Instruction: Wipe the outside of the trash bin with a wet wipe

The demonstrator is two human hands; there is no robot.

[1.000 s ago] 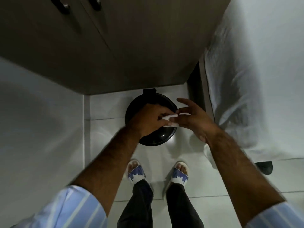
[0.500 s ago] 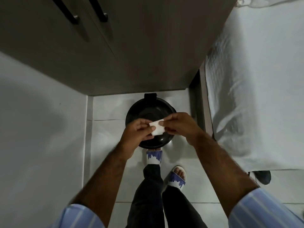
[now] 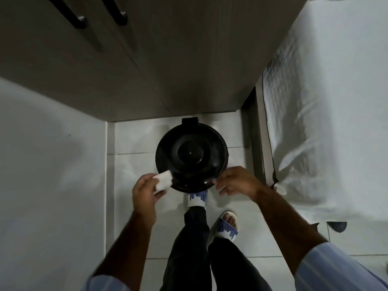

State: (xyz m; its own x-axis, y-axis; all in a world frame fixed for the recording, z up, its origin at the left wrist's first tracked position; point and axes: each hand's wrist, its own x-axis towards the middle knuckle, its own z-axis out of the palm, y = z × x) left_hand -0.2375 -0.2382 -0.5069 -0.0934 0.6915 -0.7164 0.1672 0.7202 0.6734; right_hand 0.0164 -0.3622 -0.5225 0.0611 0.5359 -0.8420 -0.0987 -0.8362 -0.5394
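Observation:
A round black trash bin (image 3: 191, 156) with a closed lid stands on the white tiled floor below me, seen from straight above. My left hand (image 3: 147, 190) holds a folded white wet wipe (image 3: 163, 181) at the bin's near-left rim. At the near-right rim, my right hand (image 3: 235, 181) has loosely curled fingers whose tips are near or touching the edge, with nothing visible in them. One slippered foot (image 3: 197, 198) sits right at the bin's front.
A brown cabinet (image 3: 168, 59) with two dark handles rises behind the bin. A white wall (image 3: 48, 164) is on the left. On the right is a bed with a white sheet (image 3: 325, 122). My other foot (image 3: 227, 225) stands further back.
Both hands held the wipe together over the lid; now they have parted. The left keeps the wipe at the left rim, the right moved to the right rim. One foot stepped up to the bin.

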